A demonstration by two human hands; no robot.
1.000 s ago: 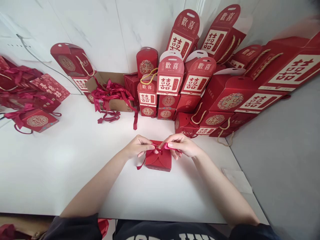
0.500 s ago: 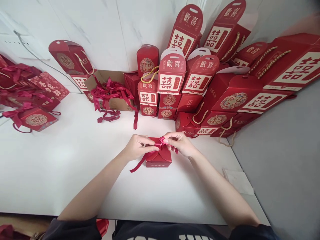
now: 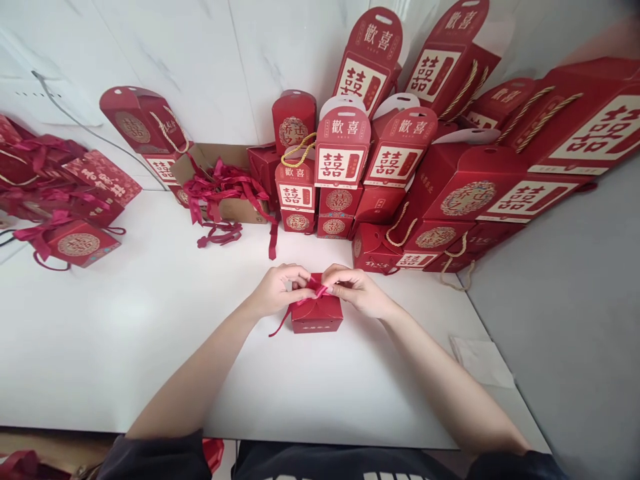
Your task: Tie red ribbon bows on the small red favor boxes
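Note:
A small red gift box [image 3: 317, 319] stands on the white table in front of me, its top flaps folded together. Over its top runs a dark pink ribbon [image 3: 319, 289]. My left hand [image 3: 278, 289] pinches the ribbon from the left between thumb and fingers. From the other side my right hand [image 3: 357, 289] pinches it too, fingertips close to those of the left. One loose ribbon end trails down past the box's left side. How the ribbon is looped between the fingertips is partly hidden.
Red boxes with rope handles [image 3: 435, 180] are stacked at the back right against the wall. A cardboard box [image 3: 240, 211] full of ribbons stands behind. Ribbon-tied boxes [image 3: 77, 241] sit at the left. A white paper [image 3: 483, 361] lies near the right edge of the white table [image 3: 125, 333].
My fingertips have shifted slightly on the ribbon over the box top. The ribbon's right-hand end no longer shows below my right fingers, and the left end hangs closer to the box.

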